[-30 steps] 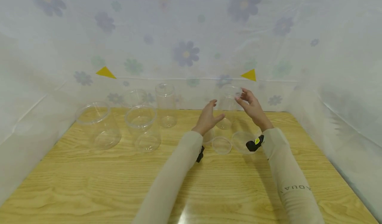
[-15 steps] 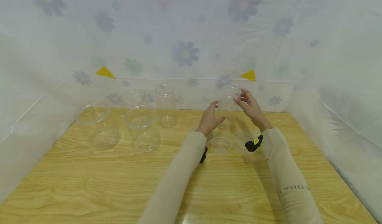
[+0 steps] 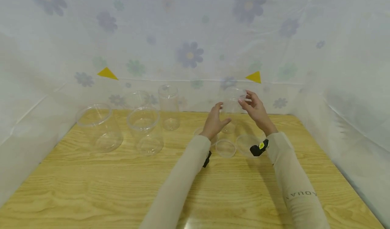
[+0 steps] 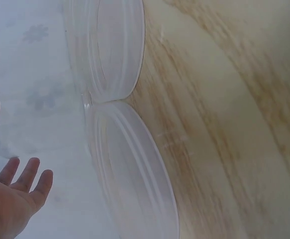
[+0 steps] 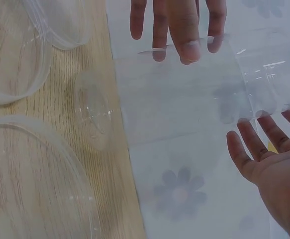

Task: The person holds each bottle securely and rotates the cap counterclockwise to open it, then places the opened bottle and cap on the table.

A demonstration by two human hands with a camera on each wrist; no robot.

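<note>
**Both hands at a tall clear jar near the back wall**

Right hand [image 3: 257, 111] raised, fingers spread and only lightly bent, fingertips [image 5: 251, 144] at the rim end of a tall clear plastic jar [image 3: 232, 108]; true contact not certain from the wrist view. Left hand [image 3: 214, 122] held open on the jar's other side, fingers straight, fingertips [image 5: 187, 47] laid against the clear wall. Neither hand wrapped around it. Jar standing upright at the far right of the wooden table [image 3: 91, 188], close to the back wall.

Just in front of the jar, near the wrists: three clear round lids flat on the wood — a small one [image 3: 225, 148], a larger one [image 3: 245, 144] just right of it, a third [image 3: 199, 131] partly hidden behind the left wrist. Two of them nearly touching at the rims in the left wrist view.

Farther left, well apart from the hands: a narrow tall jar [image 3: 169, 107], a medium jar [image 3: 145, 130] with another jar [image 3: 137, 98] behind it, and a wide jar [image 3: 99, 127], all open. Floral plastic sheet [image 3: 189, 36] behind and on both sides, with two yellow triangles [image 3: 107, 74] stuck on it.
</note>
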